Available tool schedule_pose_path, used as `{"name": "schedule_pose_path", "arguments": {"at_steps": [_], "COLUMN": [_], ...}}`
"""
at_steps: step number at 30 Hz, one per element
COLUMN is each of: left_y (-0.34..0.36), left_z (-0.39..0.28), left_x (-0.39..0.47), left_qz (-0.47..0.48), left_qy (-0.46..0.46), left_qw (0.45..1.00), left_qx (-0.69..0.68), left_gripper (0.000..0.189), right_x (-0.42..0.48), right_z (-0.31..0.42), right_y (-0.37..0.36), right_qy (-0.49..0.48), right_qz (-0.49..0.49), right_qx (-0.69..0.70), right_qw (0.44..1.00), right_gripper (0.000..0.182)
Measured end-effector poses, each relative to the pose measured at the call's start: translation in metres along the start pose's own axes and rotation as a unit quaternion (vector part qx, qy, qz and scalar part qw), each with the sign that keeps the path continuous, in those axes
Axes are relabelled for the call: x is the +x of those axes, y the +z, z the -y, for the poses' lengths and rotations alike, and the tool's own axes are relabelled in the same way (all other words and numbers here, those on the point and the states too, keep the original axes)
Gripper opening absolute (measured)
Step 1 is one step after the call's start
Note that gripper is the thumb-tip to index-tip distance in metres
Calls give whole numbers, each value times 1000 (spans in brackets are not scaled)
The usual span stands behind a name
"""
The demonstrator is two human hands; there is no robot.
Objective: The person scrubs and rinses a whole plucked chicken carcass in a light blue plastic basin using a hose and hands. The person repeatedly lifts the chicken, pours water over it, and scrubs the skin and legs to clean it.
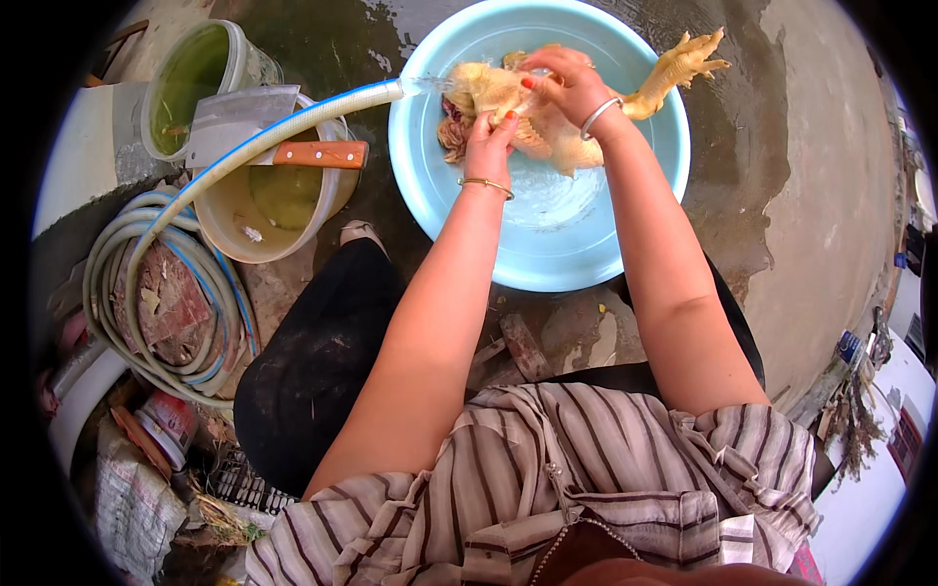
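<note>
A plucked whole chicken (579, 150) lies in a light blue plastic basin (447, 212), with shallow water below it. One yellow foot (674, 73) sticks out over the right rim. My left hand (489, 150) grips the chicken near a wing, thumb on top. Bent over its upper side is my right hand (568, 80), touching the skin; whether those fingers grip is unclear. From the left, a hose (293, 126) with a blue stripe pours water onto the chicken's left end. Dark reddish matter (454, 135), perhaps the head, shows there.
A cleaver (245, 121) with a wooden handle rests across a bucket (271, 245) of cloudy water, under the hose. Behind it a second bucket (234, 66) tilts, holding greenish water. Coiled hose (110, 293) lies at left, above a white woven sack (135, 505). The concrete floor (813, 146) is partly wet.
</note>
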State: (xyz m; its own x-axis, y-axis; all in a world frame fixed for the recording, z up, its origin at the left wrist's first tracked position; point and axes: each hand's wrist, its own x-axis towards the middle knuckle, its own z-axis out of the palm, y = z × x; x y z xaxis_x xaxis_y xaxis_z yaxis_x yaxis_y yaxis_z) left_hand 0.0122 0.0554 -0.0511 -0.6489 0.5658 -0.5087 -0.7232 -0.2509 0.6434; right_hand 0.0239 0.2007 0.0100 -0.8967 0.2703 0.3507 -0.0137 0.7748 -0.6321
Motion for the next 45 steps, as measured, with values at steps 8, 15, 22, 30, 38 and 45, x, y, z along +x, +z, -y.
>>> {"name": "schedule_pose_path", "arguments": {"at_steps": [8,15,22,30,38,45], "left_y": [0,-4,-3,2,10,-1], "left_z": [-1,1,7,6,3,8], "left_x": [-5,-1,3,3,5,10], "left_qz": [-18,-11,-60,-61,-81,-96], "left_qy": [-11,-20,4,40,53,45], "left_qw": [1000,1000,997,988,984,990], "left_qx": [-23,-21,52,136,149,91], "left_gripper": [29,27,28,28,27,30], "right_x": [-3,-20,-22,-21,-23,-14], "right_z": [-16,-5,-21,3,3,-36], "right_y": [3,15,15,-2,19,-34], "right_qy": [408,53,286,-10,-9,358], "right_qz": [-32,217,42,149,80,37], "right_qx": [155,-104,111,-143,-297,105], "right_qw": [899,969,951,978,951,927], "right_gripper": [27,16,15,7,10,22]}}
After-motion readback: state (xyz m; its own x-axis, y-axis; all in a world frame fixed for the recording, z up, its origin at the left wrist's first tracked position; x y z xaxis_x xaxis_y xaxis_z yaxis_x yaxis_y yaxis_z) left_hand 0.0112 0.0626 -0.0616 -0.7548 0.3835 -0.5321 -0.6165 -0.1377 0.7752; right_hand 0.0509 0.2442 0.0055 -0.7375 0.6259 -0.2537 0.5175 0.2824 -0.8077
